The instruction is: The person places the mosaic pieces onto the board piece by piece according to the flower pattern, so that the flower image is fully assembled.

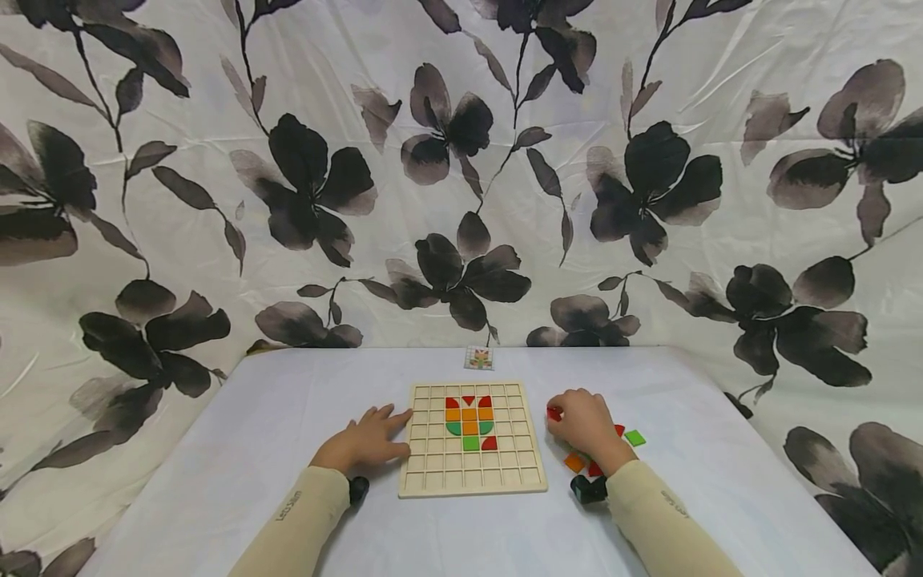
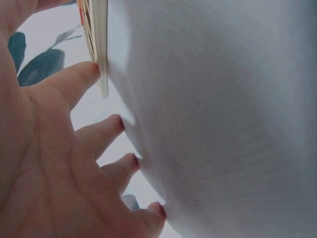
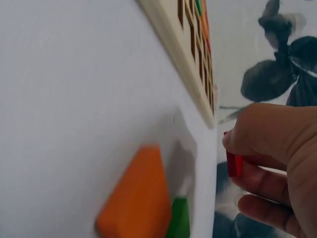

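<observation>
A pale wooden grid board (image 1: 433,478) lies on the white table, with red, orange and green tiles set in its middle cells. My left hand (image 1: 364,441) is at the board's left edge, fingers spread; in the left wrist view a fingertip (image 2: 94,71) touches the board's side and the other fingertips rest on the cloth. To the right of the board, my right hand (image 1: 587,425) pinches a small red tile (image 3: 234,161) between thumb and fingers. Loose tiles lie under and beside that hand: an orange tile (image 1: 574,462), a green tile (image 1: 634,437) and red ones partly hidden by the wrist.
A small card (image 1: 479,357) with a coloured pattern lies behind the board, near the table's far edge. A floral cloth (image 1: 447,200) hangs behind the table. Dark wrist devices (image 1: 587,489) sit at both cuffs.
</observation>
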A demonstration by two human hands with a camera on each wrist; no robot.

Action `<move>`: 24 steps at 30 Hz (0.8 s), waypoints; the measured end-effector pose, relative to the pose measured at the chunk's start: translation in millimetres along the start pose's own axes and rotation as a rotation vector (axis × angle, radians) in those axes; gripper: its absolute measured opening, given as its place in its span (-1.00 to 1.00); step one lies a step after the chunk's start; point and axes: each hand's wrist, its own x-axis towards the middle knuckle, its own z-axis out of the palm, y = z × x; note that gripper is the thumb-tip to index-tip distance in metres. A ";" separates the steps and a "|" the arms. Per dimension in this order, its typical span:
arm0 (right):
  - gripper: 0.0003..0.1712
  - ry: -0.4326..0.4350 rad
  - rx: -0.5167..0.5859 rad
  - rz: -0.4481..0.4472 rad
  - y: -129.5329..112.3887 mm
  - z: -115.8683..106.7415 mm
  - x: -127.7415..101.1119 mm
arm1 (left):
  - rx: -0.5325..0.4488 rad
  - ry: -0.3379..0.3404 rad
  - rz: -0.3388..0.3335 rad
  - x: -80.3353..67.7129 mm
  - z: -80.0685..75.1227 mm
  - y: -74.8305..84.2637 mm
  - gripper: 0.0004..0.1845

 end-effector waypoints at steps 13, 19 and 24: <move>-0.71 0.059 0.002 -0.270 -57.7 3.1 -1.9 | 0.002 0.004 0.002 -1.7 -2.1 2.1 -0.23; -0.70 0.076 -0.013 -0.344 -80.5 8.7 -1.9 | 0.006 0.009 0.015 -2.1 -2.0 1.6 -0.23; -0.73 0.046 0.009 -0.375 -97.4 16.2 -2.0 | 0.003 0.008 0.020 -1.9 -1.7 0.9 -0.22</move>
